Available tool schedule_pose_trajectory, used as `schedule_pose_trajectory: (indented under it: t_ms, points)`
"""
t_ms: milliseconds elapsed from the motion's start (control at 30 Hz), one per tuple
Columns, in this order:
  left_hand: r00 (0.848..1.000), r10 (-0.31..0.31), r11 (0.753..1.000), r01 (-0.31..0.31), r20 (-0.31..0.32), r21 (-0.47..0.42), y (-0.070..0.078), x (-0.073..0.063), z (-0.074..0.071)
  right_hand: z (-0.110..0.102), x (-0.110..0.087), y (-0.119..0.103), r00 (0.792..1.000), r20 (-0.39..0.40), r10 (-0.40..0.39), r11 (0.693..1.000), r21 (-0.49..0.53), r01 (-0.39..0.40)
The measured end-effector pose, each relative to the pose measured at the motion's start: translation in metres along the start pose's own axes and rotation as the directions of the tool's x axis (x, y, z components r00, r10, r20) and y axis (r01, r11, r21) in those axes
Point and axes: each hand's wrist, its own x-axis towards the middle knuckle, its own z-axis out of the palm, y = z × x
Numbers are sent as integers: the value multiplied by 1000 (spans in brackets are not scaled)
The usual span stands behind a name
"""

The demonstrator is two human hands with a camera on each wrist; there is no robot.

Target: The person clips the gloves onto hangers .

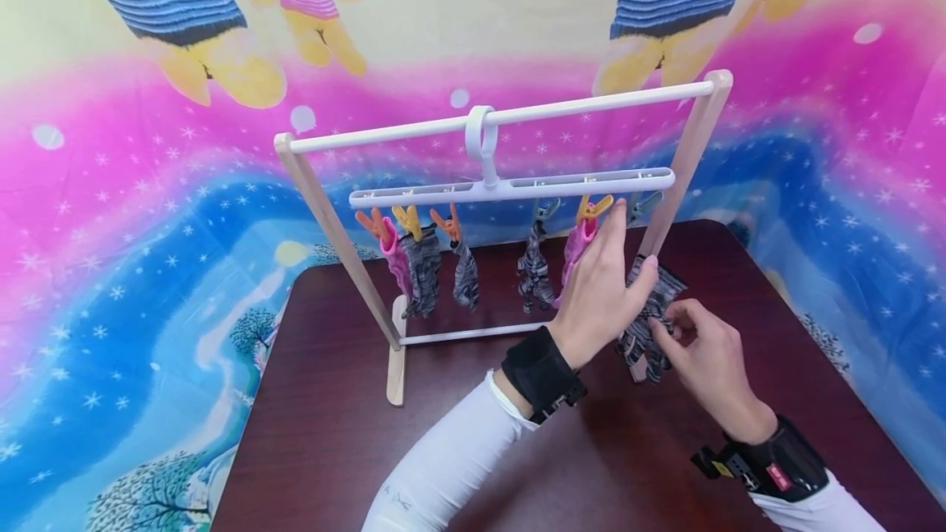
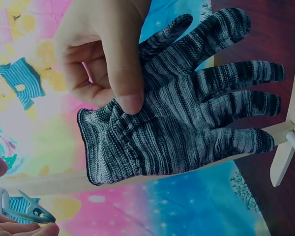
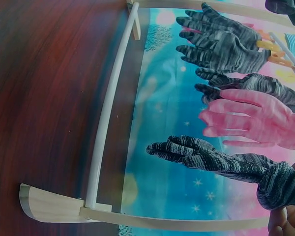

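Observation:
My right hand (image 1: 709, 355) pinches a grey-and-black knitted glove (image 2: 172, 128) near its cuff, between thumb and curled fingers. The glove hangs fingers down at the rack's right end. In the right wrist view, its cuff (image 3: 280, 184) is bunched beside my thumb. My left hand (image 1: 602, 290) reaches up with its fingers straight, the fingertips beside a grey-green clip (image 1: 646, 205) at the hanger's right end. In the left wrist view this clip (image 2: 37, 214) is separate from the held glove. Part of my left hand falls outside that view.
A white hanger (image 1: 490, 185) hangs from the top rail (image 1: 591, 107) of a wooden rack. Other clips hold several knitted gloves (image 1: 424, 273) and pink gloves (image 3: 258, 118). The rack's feet (image 1: 396, 376) stand on a dark table (image 1: 318, 450); a patterned cloth (image 1: 185, 228) is behind.

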Motion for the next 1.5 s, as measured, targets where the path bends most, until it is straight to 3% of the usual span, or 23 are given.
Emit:
schedule_pose_trajectory:
  t_ms: [367,600,1133,1500]
  points:
    - [1000,-14,999,14,10,-41,3,5,2,-2,0,2,1000,2,13,1000,4,-13]
    - [997,-66,990,69,33,-124,5,9,4,-1,0,3,1000,8,18,1000,4,-18]
    - [982,-143,980,158,121,-123,3,23,10,0,0,4,1000,11,15,1000,-2,-15]
    - [976,-174,968,195,134,-158,-2,40,10,1,0,7,1000,5,8,1000,-7,-8]
